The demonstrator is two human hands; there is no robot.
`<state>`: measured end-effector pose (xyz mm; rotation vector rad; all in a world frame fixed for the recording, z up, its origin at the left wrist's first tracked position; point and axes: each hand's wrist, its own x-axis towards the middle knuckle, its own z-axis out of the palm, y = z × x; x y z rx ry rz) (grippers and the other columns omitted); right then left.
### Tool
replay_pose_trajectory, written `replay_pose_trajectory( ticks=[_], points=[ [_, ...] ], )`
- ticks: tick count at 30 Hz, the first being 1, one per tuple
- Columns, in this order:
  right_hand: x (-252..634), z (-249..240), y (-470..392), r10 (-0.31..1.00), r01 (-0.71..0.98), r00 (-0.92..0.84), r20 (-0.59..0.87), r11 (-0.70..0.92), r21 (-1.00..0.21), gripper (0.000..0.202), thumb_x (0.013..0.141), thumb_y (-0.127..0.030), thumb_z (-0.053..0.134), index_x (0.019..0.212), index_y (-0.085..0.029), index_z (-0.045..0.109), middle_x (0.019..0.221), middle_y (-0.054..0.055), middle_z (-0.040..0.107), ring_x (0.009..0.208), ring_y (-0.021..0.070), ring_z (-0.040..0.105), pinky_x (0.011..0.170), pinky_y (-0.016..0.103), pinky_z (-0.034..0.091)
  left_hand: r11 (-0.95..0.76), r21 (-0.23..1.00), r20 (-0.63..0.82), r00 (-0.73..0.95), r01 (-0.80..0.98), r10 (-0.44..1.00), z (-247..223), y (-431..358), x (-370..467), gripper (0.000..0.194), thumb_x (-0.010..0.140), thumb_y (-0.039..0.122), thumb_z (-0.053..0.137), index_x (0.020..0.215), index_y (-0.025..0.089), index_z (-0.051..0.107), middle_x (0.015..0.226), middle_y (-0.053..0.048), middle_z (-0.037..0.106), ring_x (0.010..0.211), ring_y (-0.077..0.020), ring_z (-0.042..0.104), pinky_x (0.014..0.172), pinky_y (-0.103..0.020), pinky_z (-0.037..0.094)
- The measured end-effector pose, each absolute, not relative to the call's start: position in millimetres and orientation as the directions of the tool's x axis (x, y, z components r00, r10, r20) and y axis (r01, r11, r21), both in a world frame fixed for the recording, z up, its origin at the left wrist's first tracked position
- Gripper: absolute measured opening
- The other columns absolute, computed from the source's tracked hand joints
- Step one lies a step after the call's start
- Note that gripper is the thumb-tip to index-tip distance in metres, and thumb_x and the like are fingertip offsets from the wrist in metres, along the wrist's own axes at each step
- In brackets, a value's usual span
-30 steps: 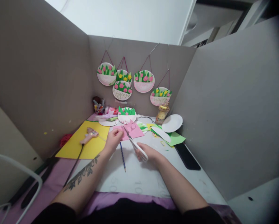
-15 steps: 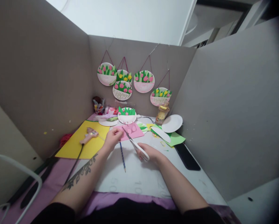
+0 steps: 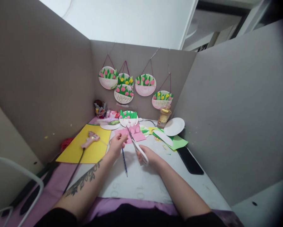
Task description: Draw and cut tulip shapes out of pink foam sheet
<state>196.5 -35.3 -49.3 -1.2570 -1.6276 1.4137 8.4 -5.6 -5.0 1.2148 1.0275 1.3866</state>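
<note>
My right hand point(image 3: 146, 155) is closed round the handles of white-handled scissors point(image 3: 138, 148), whose blades point up and left over the pink paper point(image 3: 138, 136). Left of the blades is my left hand point(image 3: 118, 143), its fingers curled with the tips close together; whatever they hold, if anything, is too small to name. Small pink cut pieces lie on the pink paper. Just below my left hand, a blue patterned pencil point(image 3: 124, 162) lies on the white table surface point(image 3: 150, 186).
A glue gun point(image 3: 90, 140) rests on yellow paper point(image 3: 75, 151) at left. At right are a black phone point(image 3: 190, 160), green paper point(image 3: 179, 142), white plates point(image 3: 174, 126) and a cup point(image 3: 163, 118). Decorated plates point(image 3: 145, 90) hang on the grey back panel.
My left hand has turned slightly and its fingers have loosened a little. The scissors have shifted slightly left and stand a bit steeper. The view has tilted up slightly.
</note>
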Motion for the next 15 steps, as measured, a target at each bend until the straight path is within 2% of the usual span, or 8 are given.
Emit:
replay_pose_trajectory(
  ticks=[6,11,15],
  points=[
    [195.8,-58.2,-32.0,0.916,0.286,-0.376,-0.137,-0.026,-0.958,0.019,0.069,-0.025,0.056,0.083,-0.019,0.047,0.065,-0.003,0.053,0.051,0.0104,0.053,0.046,0.020,0.041,-0.125,0.984,0.113,-0.101,-0.127,0.989,-0.9,-9.5,11.1,0.029,0.067,0.035,0.062,0.056,0.018,0.041,0.048,0.004,0.049,0.040,-0.0059,0.038,0.039,-0.018,0.025],
    [195.3,-59.1,-30.9,0.915,0.291,-0.368,-0.167,-0.058,-0.955,0.019,0.068,-0.023,0.055,0.085,-0.020,0.047,0.065,-0.003,0.054,0.050,0.0104,0.053,0.046,0.020,0.040,-0.116,0.991,0.107,-0.126,-0.066,0.986,1.6,-11.4,11.0,0.030,0.065,0.034,0.063,0.053,0.018,0.040,0.044,0.004,0.047,0.041,-0.0071,0.040,0.041,-0.019,0.027],
    [195.7,-56.2,-32.2,0.915,0.283,-0.373,-0.151,-0.043,-0.958,0.020,0.068,-0.025,0.058,0.085,-0.019,0.047,0.065,-0.003,0.054,0.050,0.0101,0.052,0.046,0.020,0.039,-0.122,0.989,0.112,-0.110,-0.087,0.988,1.4,-10.7,10.4,0.031,0.064,0.034,0.063,0.053,0.019,0.038,0.044,0.005,0.046,0.041,-0.0072,0.040,0.041,-0.019,0.027]
  ],
)
